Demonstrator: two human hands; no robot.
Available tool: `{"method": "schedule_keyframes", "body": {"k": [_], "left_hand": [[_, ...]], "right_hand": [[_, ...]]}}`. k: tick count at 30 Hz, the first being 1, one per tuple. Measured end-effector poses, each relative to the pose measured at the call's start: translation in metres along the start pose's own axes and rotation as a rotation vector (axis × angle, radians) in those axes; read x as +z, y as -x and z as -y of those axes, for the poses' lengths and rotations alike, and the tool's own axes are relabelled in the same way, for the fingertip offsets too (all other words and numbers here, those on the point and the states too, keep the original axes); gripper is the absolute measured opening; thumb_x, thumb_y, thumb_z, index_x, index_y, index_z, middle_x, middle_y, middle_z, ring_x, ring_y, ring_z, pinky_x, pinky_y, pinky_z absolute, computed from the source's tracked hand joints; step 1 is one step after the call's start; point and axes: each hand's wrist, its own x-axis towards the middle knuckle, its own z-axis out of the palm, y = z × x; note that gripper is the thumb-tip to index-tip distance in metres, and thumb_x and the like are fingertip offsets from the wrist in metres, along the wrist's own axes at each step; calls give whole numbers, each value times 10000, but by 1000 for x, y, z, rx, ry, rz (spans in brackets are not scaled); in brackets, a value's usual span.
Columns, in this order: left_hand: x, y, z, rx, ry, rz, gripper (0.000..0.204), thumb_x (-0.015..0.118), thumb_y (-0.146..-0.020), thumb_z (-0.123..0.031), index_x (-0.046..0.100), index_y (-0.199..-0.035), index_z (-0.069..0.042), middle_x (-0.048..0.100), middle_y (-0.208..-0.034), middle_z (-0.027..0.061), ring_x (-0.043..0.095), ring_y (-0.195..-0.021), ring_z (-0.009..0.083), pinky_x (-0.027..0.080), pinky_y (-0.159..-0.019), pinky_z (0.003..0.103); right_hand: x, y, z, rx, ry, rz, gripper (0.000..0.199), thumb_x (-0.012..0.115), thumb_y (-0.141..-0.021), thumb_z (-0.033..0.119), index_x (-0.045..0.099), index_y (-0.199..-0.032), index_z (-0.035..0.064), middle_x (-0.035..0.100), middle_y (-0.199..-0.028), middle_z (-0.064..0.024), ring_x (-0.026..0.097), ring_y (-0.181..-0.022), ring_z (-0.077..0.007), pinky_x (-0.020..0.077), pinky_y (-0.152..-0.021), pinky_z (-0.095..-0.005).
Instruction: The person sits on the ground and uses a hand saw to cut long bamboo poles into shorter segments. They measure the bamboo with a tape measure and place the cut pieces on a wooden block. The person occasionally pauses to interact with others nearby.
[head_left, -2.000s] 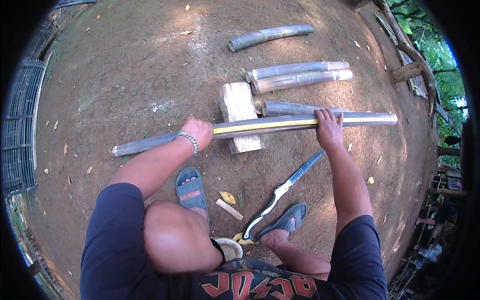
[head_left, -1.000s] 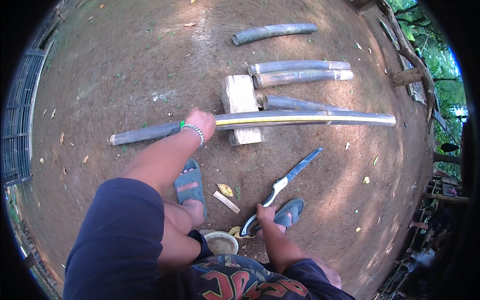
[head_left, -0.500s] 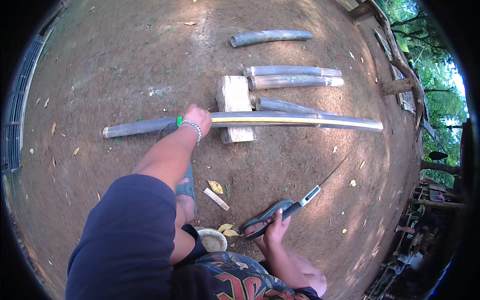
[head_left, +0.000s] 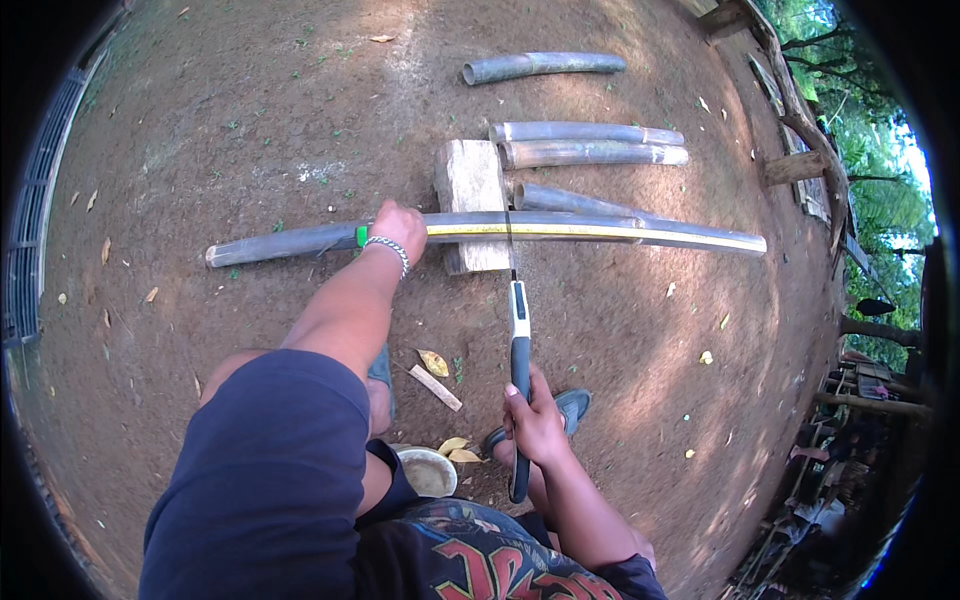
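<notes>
Bare dirt ground carries a wooden block (head_left: 472, 200) on which I see the long bamboo pole (head_left: 560, 228), stiff and roll-prone, pinned by my left hand (head_left: 397, 228) beside the block, while my right hand (head_left: 535, 420) grips the handsaw (head_left: 518, 340), blade on it.

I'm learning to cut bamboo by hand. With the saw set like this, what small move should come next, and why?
Probably a short, light pull stroke to start a groove. The saw blade already rests across the long bamboo pole beside the wooden block, the left hand pins the pole, and the right hand holds the handle.
</notes>
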Motion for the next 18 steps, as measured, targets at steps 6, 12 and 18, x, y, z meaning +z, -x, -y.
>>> {"method": "schedule_keyframes", "body": {"k": [6, 12, 18], "left_hand": [[2, 2, 1, 15, 19, -13, 215, 535, -918, -148, 696, -1031, -61, 738, -928, 103, 727, -880, 237, 475, -818, 384], [0, 1, 0, 1, -30, 8, 219, 536, -923, -154, 688, -1050, -60, 740, -929, 89, 724, -878, 227, 473, -822, 378], [-2, 3, 1, 12, -10, 4, 220, 540, -919, -153, 685, -1046, -48, 741, -923, 99, 723, -871, 231, 472, -826, 381]], "right_hand": [[6, -5, -11, 13, -13, -29, 542, 565, -1046, 199, 331, -1521, 85, 527, -779, -1, 540, -599, -101, 475, -538, -269], [3, -3, -15, 5, 0, -30, 517, 558, -1050, 207, 346, -1505, 84, 515, -753, 11, 525, -567, -92, 464, -513, -265], [3, -2, -13, 15, 5, -37, 502, 539, -1058, 218, 355, -1508, 93, 503, -739, 13, 516, -551, -89, 458, -500, -265]]}}
